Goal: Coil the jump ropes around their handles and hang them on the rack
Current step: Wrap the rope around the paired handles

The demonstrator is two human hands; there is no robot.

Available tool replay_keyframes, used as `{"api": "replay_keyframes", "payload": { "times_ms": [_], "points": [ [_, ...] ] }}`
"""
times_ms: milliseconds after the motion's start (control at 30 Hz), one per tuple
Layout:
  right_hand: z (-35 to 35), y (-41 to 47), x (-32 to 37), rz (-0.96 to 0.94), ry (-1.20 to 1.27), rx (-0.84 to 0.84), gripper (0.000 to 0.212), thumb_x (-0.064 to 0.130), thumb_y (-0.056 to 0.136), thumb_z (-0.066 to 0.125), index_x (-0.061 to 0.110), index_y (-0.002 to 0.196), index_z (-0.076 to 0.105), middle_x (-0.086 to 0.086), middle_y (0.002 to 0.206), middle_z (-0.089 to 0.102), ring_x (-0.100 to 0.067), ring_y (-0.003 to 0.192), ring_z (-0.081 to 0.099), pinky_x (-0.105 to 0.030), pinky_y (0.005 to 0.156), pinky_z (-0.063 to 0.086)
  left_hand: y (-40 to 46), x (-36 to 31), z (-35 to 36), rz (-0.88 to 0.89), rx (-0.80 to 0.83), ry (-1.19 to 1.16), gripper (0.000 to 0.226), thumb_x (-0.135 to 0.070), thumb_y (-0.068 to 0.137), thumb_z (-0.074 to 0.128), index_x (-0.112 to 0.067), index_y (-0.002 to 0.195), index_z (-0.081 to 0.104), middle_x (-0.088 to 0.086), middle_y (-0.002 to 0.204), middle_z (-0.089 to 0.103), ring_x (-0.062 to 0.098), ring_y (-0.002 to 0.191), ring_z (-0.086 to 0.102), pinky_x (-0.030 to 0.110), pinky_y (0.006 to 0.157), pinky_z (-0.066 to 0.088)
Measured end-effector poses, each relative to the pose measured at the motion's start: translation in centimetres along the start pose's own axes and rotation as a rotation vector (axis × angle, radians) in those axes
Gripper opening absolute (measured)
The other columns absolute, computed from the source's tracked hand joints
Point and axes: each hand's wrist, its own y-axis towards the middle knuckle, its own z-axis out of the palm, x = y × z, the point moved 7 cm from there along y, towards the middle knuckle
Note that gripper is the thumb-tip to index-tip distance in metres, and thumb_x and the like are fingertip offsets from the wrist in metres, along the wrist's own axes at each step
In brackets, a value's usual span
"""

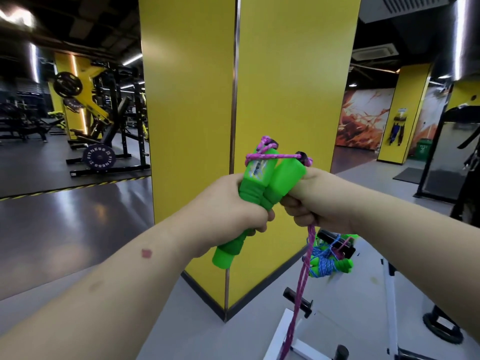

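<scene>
Two bright green jump-rope handles [262,183] stand side by side at the centre of the head view. My left hand [228,211] grips them around their middle. A pink rope [262,152] crosses over their top ends in a loop or two. My right hand [319,198] is closed on this pink rope beside the right handle, and the rest of the rope hangs down from it to the bottom edge [298,289]. Lower right, a coiled blue jump rope with green handles [328,263] hangs on a black peg of the white rack [388,284].
A yellow square pillar [233,87] stands right behind the hands. More black pegs [296,298] stick out from the rack below. Gym machines and weight plates [98,157] fill the left background. A dark frame [441,157] stands at the right on the grey floor.
</scene>
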Motion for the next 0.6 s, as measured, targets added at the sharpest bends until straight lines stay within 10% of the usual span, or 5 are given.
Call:
{"api": "replay_keyframes", "payload": {
  "times_ms": [133,267,467,600],
  "points": [
    [0.0,-1.4,-0.4,0.030,-0.394,-0.039,0.037,0.046,0.102,0.046,0.017,0.085,0.062,0.005,0.058,0.038,-0.013,0.047,0.029,-0.025,0.045,0.026,1.3,1.9,-2.2,-0.127,-0.194,-0.124,0.045,-0.015,0.061,0.070,-0.011,0.105,0.060,0.013,0.083,0.075,0.030,0.071,0.070,0.043,0.070,0.058],
    [1.0,-2.6,1.7,-0.069,-0.964,-0.077,0.032,0.051,0.100,0.045,0.028,0.090,0.065,0.007,0.061,0.048,-0.008,0.047,0.040,-0.026,0.050,0.036,1.4,2.2,-3.6,-0.196,-0.324,0.453,0.021,-0.018,0.080,0.061,-0.021,0.099,0.051,0.007,0.088,0.069,0.028,0.076,0.068,0.037,0.064,0.053],
    [2.6,-4.1,5.9,-0.295,-1.128,-0.055,0.020,0.035,0.094,0.057,0.022,0.080,0.064,0.002,0.061,0.053,-0.009,0.050,0.045,-0.026,0.047,0.037,1.4,1.2,-2.3,-0.136,-0.242,0.928,0.017,-0.015,0.082,0.054,-0.023,0.095,0.048,0.002,0.086,0.057,0.022,0.074,0.057,0.033,0.058,0.043],
    [2.2,-4.7,8.3,-0.348,-1.108,-0.040,0.011,0.039,0.084,0.073,0.028,0.082,0.072,0.007,0.067,0.065,-0.008,0.060,0.058,-0.026,0.051,0.048,0.9,2.3,-1.2,-0.200,-0.076,1.126,0.035,-0.012,0.084,0.054,-0.037,0.106,0.044,-0.003,0.091,0.049,0.030,0.095,0.053,0.057,0.089,0.051]
  ]
}}
